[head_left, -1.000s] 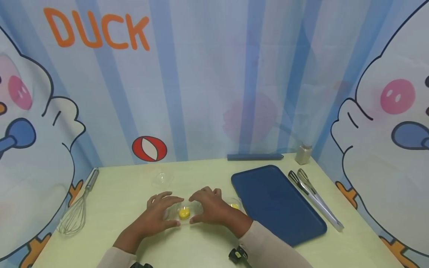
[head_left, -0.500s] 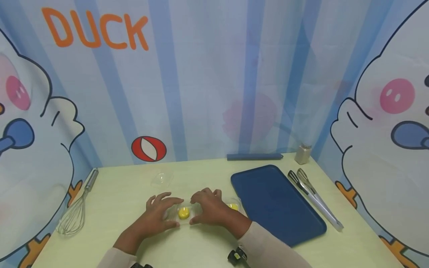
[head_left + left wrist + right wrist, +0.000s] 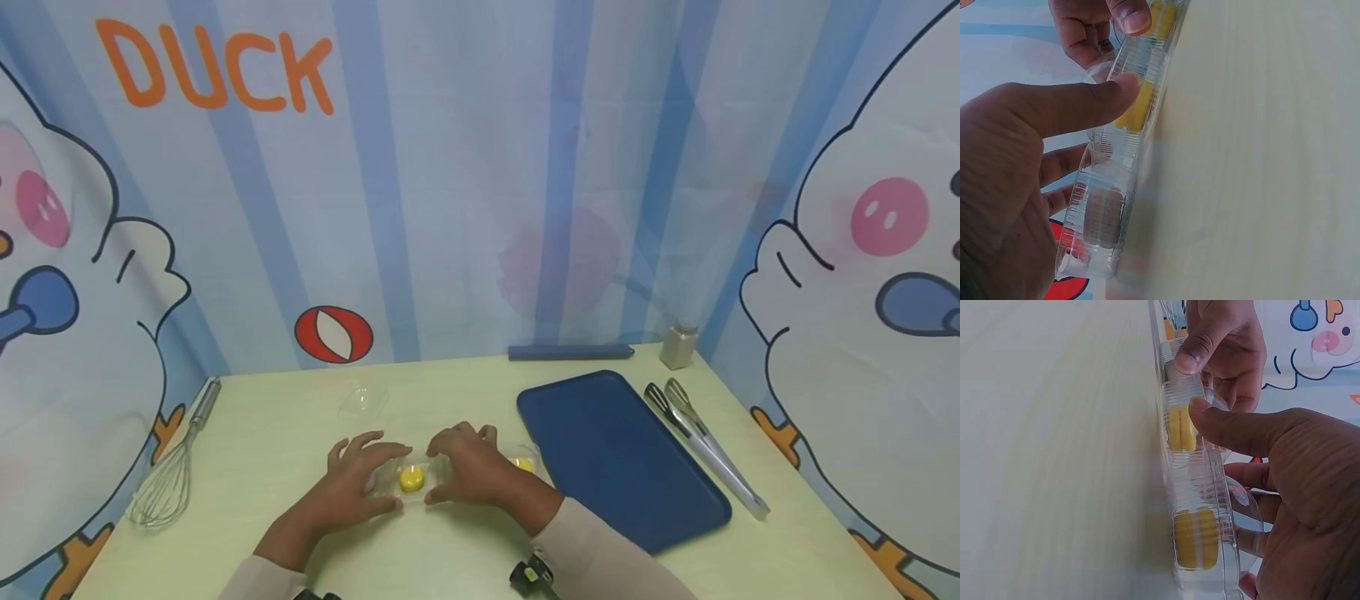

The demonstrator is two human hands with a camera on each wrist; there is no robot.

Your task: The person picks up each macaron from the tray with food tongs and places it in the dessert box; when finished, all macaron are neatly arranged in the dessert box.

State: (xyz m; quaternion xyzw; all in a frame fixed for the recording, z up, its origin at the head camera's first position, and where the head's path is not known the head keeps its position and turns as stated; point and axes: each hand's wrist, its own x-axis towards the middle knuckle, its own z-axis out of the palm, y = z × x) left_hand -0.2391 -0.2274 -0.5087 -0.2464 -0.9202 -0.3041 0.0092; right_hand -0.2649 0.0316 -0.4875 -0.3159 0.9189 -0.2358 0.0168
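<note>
My left hand (image 3: 356, 483) and right hand (image 3: 472, 467) hold a small clear plastic box (image 3: 1124, 140) from both sides, thumbs on its near side and fingers behind. Inside it, between the hands, shows a yellow macaron (image 3: 412, 478). To the left, partly behind my left hand, a similar clear box (image 3: 1074, 215) contains a brownish macaron (image 3: 1103, 215). A third clear box (image 3: 1225, 550) is on the right by my right wrist, with a deeper yellow macaron (image 3: 1196, 539) in it. The boxes stand in a row on the pale table; whether they are joined I cannot tell.
Behind the hands lies a clear plastic piece (image 3: 363, 402). A blue tray (image 3: 622, 458) lies to the right, with metal tongs (image 3: 708, 450) beyond it. A whisk (image 3: 176, 467) is at far left. At the back are a blue bar (image 3: 570, 352) and a small shaker (image 3: 678, 347).
</note>
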